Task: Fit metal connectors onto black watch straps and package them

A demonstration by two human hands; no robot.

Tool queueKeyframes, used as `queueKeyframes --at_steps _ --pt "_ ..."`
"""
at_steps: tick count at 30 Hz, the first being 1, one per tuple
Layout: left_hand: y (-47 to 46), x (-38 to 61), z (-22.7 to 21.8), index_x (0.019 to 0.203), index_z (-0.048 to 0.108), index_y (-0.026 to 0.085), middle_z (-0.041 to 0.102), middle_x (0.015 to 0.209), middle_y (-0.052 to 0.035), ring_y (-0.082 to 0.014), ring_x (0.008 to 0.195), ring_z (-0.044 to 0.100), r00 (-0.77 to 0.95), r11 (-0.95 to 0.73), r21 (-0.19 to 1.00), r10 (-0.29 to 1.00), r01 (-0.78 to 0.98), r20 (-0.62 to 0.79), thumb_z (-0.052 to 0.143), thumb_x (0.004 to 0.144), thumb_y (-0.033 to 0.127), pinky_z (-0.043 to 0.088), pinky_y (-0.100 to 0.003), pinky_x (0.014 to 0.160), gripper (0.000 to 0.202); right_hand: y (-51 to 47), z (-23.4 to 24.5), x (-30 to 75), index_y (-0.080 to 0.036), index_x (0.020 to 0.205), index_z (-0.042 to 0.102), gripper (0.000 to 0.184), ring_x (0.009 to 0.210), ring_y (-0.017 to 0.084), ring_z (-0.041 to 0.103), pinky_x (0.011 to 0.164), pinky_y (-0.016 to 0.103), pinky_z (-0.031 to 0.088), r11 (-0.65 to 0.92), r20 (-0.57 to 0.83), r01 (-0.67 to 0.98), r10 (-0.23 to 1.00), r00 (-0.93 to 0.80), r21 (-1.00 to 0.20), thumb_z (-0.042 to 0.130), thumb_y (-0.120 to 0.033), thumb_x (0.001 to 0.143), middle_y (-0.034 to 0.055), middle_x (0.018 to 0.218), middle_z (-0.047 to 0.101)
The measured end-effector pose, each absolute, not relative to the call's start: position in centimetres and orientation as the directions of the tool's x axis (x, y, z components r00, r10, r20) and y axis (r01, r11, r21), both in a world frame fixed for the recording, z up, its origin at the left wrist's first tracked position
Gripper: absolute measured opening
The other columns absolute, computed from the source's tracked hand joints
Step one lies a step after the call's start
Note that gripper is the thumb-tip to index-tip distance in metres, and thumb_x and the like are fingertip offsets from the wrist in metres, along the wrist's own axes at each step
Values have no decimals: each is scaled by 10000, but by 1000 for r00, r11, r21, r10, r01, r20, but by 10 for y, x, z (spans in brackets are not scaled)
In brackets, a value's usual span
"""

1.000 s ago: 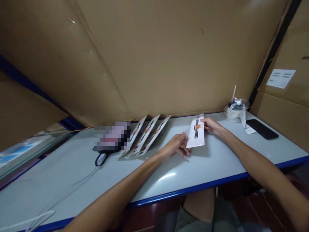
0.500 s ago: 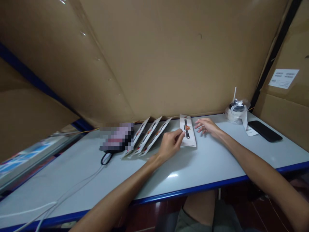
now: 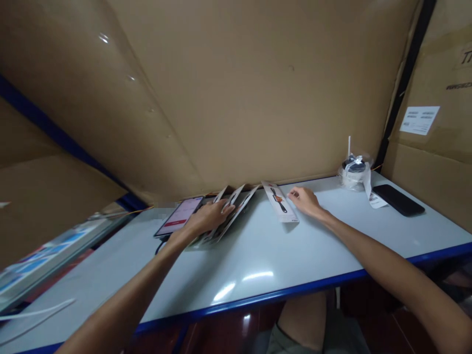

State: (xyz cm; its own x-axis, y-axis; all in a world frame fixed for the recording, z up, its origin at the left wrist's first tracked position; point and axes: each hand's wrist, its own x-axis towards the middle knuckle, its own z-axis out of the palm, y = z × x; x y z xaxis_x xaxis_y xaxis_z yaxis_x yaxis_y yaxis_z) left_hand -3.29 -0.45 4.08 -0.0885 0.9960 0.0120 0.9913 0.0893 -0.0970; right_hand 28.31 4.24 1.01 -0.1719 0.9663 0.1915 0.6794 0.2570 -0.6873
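Note:
A folded printed card (image 3: 282, 205) with a picture of a black-handled utensil stands tilted near the back of the table. My right hand (image 3: 305, 200) is at its right edge, fingers curled together; whether they pinch the card is unclear. Farther left, several similar folded cards (image 3: 241, 204) stand close together in a slanted row. Over the tops of these cards lies my left hand (image 3: 211, 217), its fingers closed around the upper edges and partly hidden among them.
A phone with a lit screen (image 3: 179, 216) leans left of the cards. On the right are a plastic-wrapped cup with a straw (image 3: 354, 172), a paper slip (image 3: 376, 200) and a black phone (image 3: 398, 200). Cardboard (image 3: 236, 98) walls the back. A white cable (image 3: 40, 312) crosses the left side.
My left hand has left the single card and moved left onto the row of cards. The single card has turned slightly. My right hand's fingers have curled in closer to it.

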Motion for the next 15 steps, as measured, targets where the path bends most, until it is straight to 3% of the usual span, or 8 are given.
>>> queueKeyframes --at_steps 3,6,9,15 --pt "-13 -21 43 1436 541 218 659 1295 -207 -371 1174 648 -102 104 -87 995 991 23 255 953 684 483 -468 976 729 28 11 278 -197 1138 682 442 1034 289 696 832 355 497 328 237 815 941 -240 -478 549 -577 956 132 1102 753" --pt "-18 -7 47 1475 514 223 637 1333 -245 -438 1172 644 -153 150 -79 988 986 -36 293 885 785 488 -535 945 844 13 13 271 -175 1232 630 606 1036 335 696 830 397 496 352 196 858 934 -298 -374 524 -683 921 181 1133 734" --pt "-16 -2 50 1451 545 197 649 1331 -260 -463 1180 639 -198 190 -79 974 979 -109 360 866 772 500 -536 918 841 3 15 265 -188 1298 577 651 1047 347 692 837 406 486 362 147 850 932 -331 -383 534 -703 902 182 1134 729" --pt "-7 -2 50 1295 678 130 687 1275 -262 -429 1150 666 -186 174 -144 980 974 -75 348 948 503 518 -501 901 607 -4 12 255 -207 1350 511 657 1078 346 677 831 385 474 348 102 822 935 -339 -451 663 -601 847 164 1182 707"
